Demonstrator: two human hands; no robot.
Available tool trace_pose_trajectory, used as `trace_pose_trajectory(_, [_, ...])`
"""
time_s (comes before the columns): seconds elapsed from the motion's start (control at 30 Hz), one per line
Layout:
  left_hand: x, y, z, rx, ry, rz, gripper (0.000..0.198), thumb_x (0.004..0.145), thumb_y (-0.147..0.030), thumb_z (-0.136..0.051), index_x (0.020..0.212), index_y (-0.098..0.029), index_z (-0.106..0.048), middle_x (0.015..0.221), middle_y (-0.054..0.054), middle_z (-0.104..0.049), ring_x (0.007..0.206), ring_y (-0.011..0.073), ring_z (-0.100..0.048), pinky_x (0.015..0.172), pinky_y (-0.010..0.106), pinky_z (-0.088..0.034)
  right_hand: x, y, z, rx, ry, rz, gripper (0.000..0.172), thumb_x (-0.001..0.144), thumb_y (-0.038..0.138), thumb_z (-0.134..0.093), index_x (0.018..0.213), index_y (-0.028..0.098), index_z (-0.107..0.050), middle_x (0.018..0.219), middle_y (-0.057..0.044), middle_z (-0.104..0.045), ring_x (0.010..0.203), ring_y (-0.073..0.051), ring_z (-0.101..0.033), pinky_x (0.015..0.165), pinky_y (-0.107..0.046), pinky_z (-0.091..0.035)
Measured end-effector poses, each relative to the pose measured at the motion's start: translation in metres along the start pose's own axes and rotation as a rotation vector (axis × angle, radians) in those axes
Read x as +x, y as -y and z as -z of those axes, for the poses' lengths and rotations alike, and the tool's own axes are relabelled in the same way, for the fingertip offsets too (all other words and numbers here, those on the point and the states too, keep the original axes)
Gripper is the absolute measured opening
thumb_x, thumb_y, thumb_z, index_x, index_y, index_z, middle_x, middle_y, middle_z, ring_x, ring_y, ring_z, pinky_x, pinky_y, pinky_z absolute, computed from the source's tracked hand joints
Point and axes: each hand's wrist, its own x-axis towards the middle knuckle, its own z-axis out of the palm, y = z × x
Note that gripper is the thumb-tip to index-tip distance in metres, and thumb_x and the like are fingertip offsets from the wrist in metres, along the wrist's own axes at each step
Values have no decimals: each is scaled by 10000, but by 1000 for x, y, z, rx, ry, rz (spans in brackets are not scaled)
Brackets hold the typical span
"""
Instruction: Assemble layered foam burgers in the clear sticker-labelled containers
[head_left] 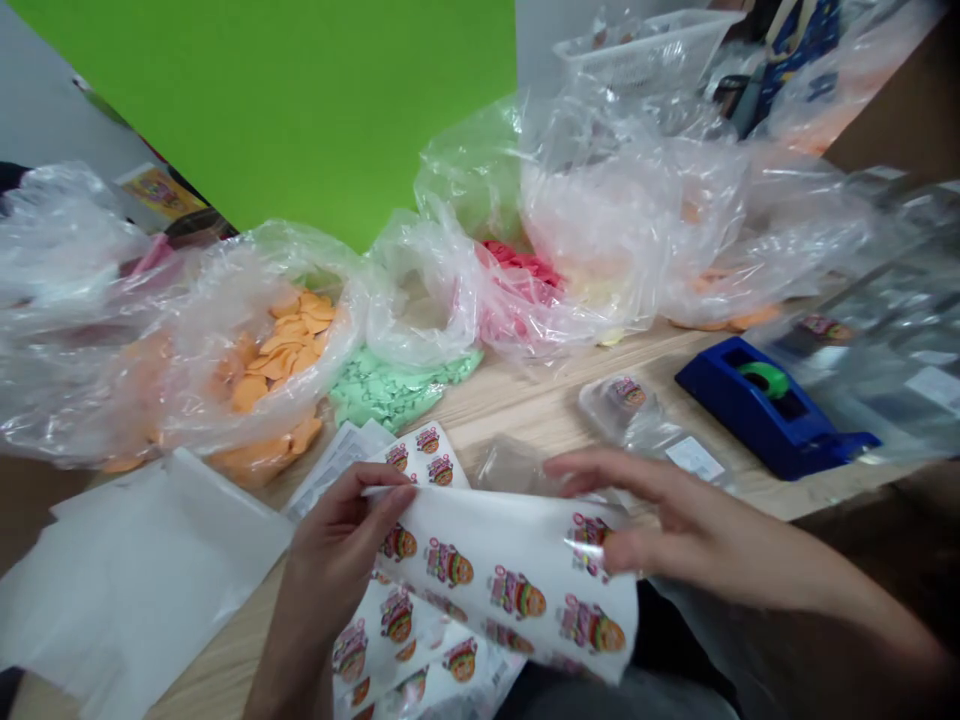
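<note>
A glossy white sticker sheet (487, 535), printed with rows of cartoon burger figures, is held up curved between my hands. My left hand (337, 550) pinches its upper left edge between thumb and fingers. At the right end, my right hand (675, 525) has its thumb on the sheet's front beside a sticker; the index finger reaches past the top edge, and the other fingertips are partly hidden. Beneath the sheet lie more printed sticker sheets (397, 620). Another sticker sheet (429, 447) shows just behind my left hand.
Blank white sheets (142, 570) lie at left. Clear bags hold orange foam pieces (289, 340), mint green pieces (390, 385) and pink pieces (521, 290). A blue tape dispenser (772, 405) stands at right, near clear packages (619, 405). A white basket (652, 50) is behind.
</note>
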Motion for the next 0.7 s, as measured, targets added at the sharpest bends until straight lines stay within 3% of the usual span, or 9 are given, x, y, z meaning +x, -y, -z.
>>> trace_pose_trajectory(0.07, [1, -2, 1, 37, -46, -27, 197, 712, -385, -616, 761, -206, -548, 538, -65, -489, 455, 57, -398, 394, 131, -311, -1, 13, -11, 51, 78, -3, 342, 813, 353, -538, 1150, 326, -485, 1079, 39, -586, 963, -133, -560, 781, -214, -457])
trace_pose_trajectory(0.17, [0, -4, 1, 81, -56, 5, 232, 704, -420, -611, 772, -208, -546, 510, -69, -476, 434, 60, -388, 378, 135, -312, 2, 14, -19, -49, -1, 49, 207, 853, 308, -486, 1052, 291, -541, 965, 44, -617, 850, -108, -576, 703, -189, -439])
trace_pose_trajectory(0.3, [-1, -3, -1, 93, -46, 99, 287, 693, -466, -603, 801, -206, -545, 492, -71, -468, 422, 63, -378, 361, 137, -295, 2, 9, -25, -212, -83, 97, 157, 867, 286, -455, 990, 248, -546, 849, 6, -615, 749, -124, -570, 638, -221, -427])
trace_pose_trajectory(0.43, [0, 0, 3, 213, -63, 108, 278, 701, -468, -588, 814, -215, -564, 521, -60, -504, 461, 79, -412, 387, 147, -306, -1, 13, -27, -283, -103, 193, 160, 866, 202, -434, 929, 233, -578, 975, -40, -569, 863, -145, -545, 723, -261, -426])
trace_pose_trajectory(0.5, [3, 2, 11, 338, -41, 53, 231, 722, -438, -574, 804, -222, -583, 595, -45, -559, 533, 95, -471, 455, 162, -360, -1, 12, -23, -186, -108, 198, 134, 838, 194, -488, 846, 239, -614, 1024, -38, -531, 924, -151, -523, 759, -263, -421])
trace_pose_trajectory(0.57, [7, 5, 22, 447, 54, -15, 196, 738, -414, -561, 784, -227, -598, 712, -31, -610, 639, 116, -529, 564, 182, -409, 2, 6, -17, 81, -201, 182, 86, 801, 223, -557, 771, 261, -628, 938, -11, -548, 875, -136, -538, 734, -245, -433])
trace_pose_trajectory(0.63, [9, 8, 32, 527, 228, -45, 193, 761, -412, -533, 766, -232, -603, 784, -26, -624, 709, 130, -555, 634, 197, -424, 12, -6, -12, 358, -362, 121, 48, 788, 277, -577, 783, 285, -625, 833, 16, -587, 793, -121, -560, 706, -241, -448])
trace_pose_trajectory(0.7, [8, 10, 34, 590, 450, -58, 207, 801, -396, -486, 749, -232, -601, 784, -24, -612, 713, 127, -560, 655, 205, -429, 29, -19, -11, 408, -421, 22, 90, 790, 318, -563, 835, 272, -626, 810, 14, -628, 769, -128, -577, 715, -262, -451])
